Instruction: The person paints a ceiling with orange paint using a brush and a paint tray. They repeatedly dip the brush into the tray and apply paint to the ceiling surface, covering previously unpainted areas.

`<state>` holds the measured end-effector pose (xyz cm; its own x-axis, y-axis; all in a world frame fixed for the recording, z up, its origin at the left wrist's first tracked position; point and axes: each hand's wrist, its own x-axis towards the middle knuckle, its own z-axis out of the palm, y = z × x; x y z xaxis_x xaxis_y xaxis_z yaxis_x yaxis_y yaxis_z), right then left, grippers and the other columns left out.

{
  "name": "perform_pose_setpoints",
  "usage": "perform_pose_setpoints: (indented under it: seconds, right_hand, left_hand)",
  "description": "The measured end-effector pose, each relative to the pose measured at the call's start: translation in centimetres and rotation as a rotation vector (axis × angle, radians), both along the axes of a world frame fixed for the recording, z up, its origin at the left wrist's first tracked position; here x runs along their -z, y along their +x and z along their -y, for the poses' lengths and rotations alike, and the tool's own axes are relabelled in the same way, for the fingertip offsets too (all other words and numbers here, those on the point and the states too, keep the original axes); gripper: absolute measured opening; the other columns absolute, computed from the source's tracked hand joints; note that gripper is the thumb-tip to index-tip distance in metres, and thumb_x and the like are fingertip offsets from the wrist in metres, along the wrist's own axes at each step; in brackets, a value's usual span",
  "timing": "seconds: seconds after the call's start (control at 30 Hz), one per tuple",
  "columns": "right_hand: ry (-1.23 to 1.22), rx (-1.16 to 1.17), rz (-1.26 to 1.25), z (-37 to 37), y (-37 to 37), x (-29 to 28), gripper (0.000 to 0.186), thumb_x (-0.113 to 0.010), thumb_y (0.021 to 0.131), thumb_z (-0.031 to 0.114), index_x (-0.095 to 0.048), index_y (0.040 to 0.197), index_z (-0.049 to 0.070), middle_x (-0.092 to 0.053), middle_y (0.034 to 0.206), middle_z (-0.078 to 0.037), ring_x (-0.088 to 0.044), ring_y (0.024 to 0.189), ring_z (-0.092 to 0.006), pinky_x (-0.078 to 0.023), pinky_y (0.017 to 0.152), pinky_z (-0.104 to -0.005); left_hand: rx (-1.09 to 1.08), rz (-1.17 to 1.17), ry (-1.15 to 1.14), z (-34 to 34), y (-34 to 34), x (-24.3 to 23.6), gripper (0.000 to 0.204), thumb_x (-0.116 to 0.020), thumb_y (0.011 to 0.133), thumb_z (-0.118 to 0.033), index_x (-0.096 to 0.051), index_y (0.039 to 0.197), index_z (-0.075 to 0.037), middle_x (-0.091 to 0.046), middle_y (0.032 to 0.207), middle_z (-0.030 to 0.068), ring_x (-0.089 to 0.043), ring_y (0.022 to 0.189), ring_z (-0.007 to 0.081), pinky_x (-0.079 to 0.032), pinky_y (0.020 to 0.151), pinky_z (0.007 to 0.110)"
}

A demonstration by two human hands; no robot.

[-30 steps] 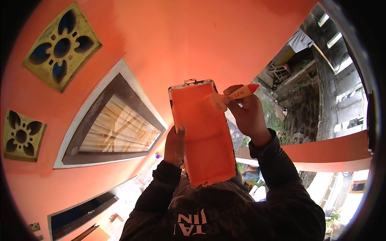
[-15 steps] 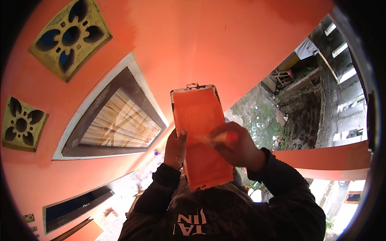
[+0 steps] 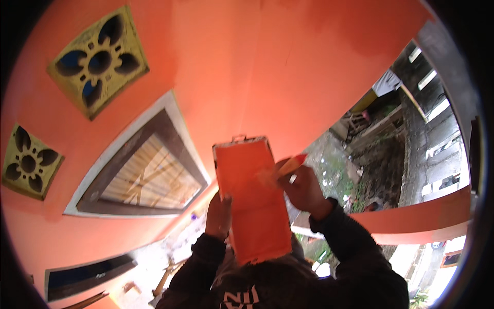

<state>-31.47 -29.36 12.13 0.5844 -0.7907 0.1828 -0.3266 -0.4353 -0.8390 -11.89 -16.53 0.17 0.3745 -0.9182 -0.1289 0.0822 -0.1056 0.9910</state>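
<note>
My left hand (image 3: pixel 218 216) is closed on the left edge of an orange-coated paint tray (image 3: pixel 257 226), its thumb lying over the rim. The tray is long and rectangular, held tilted in front of my chest, with a small hanging loop at its far end. Over the tray's right edge, my right hand (image 3: pixel 307 194) grips a paintbrush (image 3: pixel 291 165) with a pale handle and a red end. That red end points up and to the right. Blurred by motion, the brush's other end is over the tray's paint-covered surface; whether it touches cannot be made out.
Ahead rises an orange wall (image 3: pixel 221 67) with darker patches near its top. To the left are a brown-framed window (image 3: pixel 154 170) with curtains and two yellow flower-patterned vent blocks (image 3: pixel 99 62). A low orange ledge (image 3: pixel 422 224) runs at the right, beside mossy ground (image 3: pixel 329 159).
The tray and both hands sit lower in view. My right hand has turned the brush so its red end points up and outward. The wall and window have shifted with the view.
</note>
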Motion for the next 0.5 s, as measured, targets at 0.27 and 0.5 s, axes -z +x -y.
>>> perform_pose_setpoints:
  seconds: [0.27, 0.5]
  right_hand:
    - [0.090, 0.035, -0.040, 0.6, 0.3, -0.4, 0.020, -0.069, 0.097, 0.012, -0.064, 0.110, -0.002, -0.072, 0.092, -0.013, -0.072, 0.085, -0.0200, -0.056, 0.075, -0.0331]
    - [0.505, 0.177, 0.298, 4.0, 0.1, 1.2, 0.016, -0.062, 0.101, 0.015, -0.061, 0.112, 0.003, -0.068, 0.091, -0.005, -0.068, 0.080, -0.0145, -0.055, 0.070, -0.0318]
  left_hand:
    - [-0.010, -0.129, -0.009, 1.1, 0.1, 0.2, 0.082, -0.048, 0.101, -0.069, -0.055, 0.133, 0.006, -0.064, 0.108, 0.0041, -0.058, 0.095, 0.0123, -0.048, 0.086, 0.032]
    - [0.013, -0.067, 0.017, 3.9, 0.3, 0.8, 0.077, -0.051, 0.102, -0.065, -0.056, 0.134, 0.005, -0.066, 0.112, 0.0063, -0.060, 0.097, 0.0151, -0.049, 0.088, 0.034]
